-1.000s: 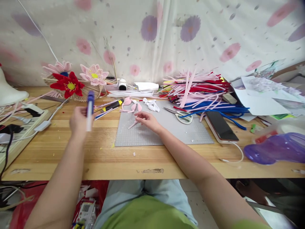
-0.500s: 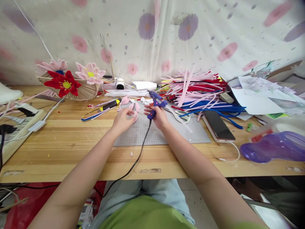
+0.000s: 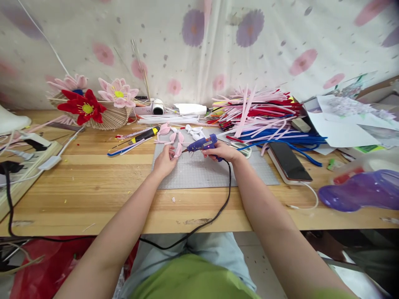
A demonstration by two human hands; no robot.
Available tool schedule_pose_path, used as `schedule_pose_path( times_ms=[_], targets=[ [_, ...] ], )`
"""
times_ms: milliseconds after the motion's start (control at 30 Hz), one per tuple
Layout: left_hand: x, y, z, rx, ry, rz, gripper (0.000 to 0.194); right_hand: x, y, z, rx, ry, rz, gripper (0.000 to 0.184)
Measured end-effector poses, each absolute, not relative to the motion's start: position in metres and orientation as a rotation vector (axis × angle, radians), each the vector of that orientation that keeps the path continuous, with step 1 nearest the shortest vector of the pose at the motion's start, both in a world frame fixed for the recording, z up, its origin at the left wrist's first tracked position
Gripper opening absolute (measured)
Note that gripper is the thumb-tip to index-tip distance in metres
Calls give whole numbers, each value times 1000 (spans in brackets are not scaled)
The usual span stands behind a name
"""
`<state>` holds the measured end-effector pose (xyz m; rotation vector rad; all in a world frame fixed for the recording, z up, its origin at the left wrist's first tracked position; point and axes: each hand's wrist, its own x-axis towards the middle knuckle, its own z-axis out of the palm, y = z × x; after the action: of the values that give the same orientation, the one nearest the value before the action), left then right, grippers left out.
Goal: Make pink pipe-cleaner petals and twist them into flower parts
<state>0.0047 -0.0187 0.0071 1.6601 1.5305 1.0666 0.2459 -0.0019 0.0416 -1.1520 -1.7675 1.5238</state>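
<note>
My right hand (image 3: 222,152) is wrapped round a blue hot glue gun (image 3: 202,143), its nozzle pointing left. The nozzle tip is at or very near a pink fuzzy petal strip (image 3: 178,146), bent from pipe cleaners. My left hand (image 3: 166,161) pinches the lower end of that strip with thumb and fingers. Both hands are over the grey cutting mat (image 3: 199,176). Behind the strip lie more pink petals (image 3: 164,129) and a white petal piece (image 3: 195,132). The gun's black cord (image 3: 230,182) hangs from its handle and loops over the table edge.
Bundles of pipe cleaners (image 3: 258,112) are heaped at the back right. A phone (image 3: 289,162) and a purple plastic item (image 3: 358,191) lie on the right. A yellow-black cutter (image 3: 145,135) lies left of the mat. Fuzzy flowers (image 3: 85,109) and a power strip (image 3: 28,166) occupy the left.
The glue gun has swung from upright to nearly level, its nozzle now at the pink petal strip. My right hand has turned and shifted right. The cord has swung right.
</note>
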Motion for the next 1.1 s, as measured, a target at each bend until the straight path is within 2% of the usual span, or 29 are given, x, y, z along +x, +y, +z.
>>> schedule_pose_path(
  times_ms=[300, 500, 767, 1100],
  targets=[
    [-3, -18, 9, 921, 1180, 1352, 37, 212, -6, 30, -1131, -1609, 1399, 35],
    [-2, -21, 11, 952, 1197, 1334, 26, 196, -7, 27, -1218, -1585, 1309, 34],
    [-1, -22, 11, 1003, 1202, 1307, 25, 203, -5, 28, -1300, -1549, 1227, 35],
    [3, -17, 1, 1113, 1216, 1275, 44, 196, -7, 25, -1279, -1741, 1204, 36]
  ],
)
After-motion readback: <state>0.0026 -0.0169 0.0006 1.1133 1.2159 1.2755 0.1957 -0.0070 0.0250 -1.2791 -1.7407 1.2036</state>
